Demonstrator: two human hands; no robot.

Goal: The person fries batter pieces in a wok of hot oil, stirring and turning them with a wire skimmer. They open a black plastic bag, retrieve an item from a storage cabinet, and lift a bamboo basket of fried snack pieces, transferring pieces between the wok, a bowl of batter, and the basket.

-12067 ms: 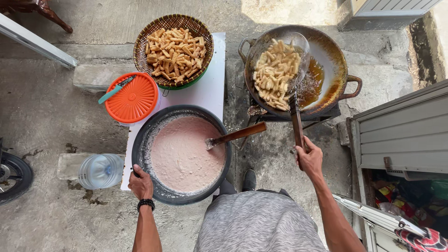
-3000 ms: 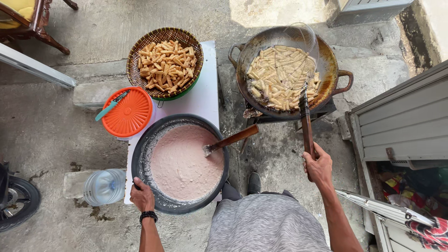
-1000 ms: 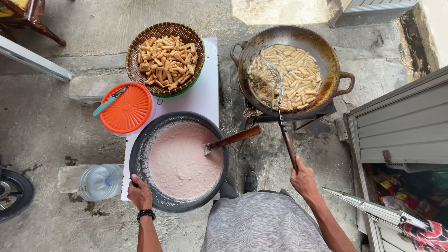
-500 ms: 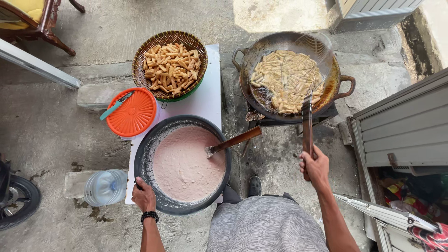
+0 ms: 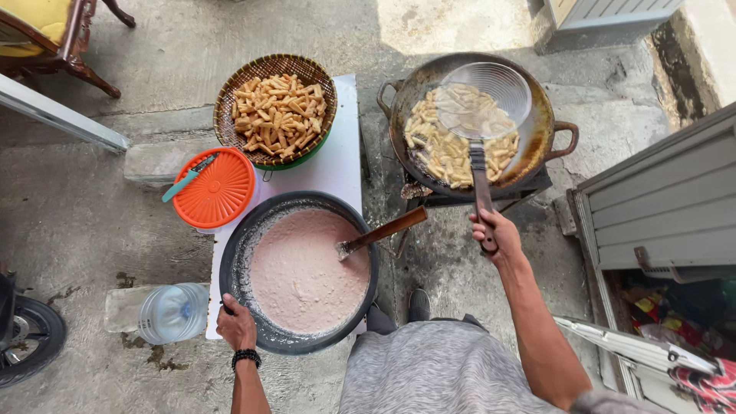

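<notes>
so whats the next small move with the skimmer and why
Probably lower the skimmer back into the wok and stir. The right hand holds its mesh, apparently empty, above pale pieces in oil, lighter than the browned ones in the basket.

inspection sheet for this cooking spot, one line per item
surface: white table on a concrete floor
job's things: mesh skimmer over pale sticks in the wok; batter basin holding a wooden-handled spoon
clutter: basket of fried sticks, orange lid, water bottle
grips: right hand grips the skimmer handle; left hand on the basin rim
cables: nothing seen
surroundings: chair, tyre, grey shutter
</notes>
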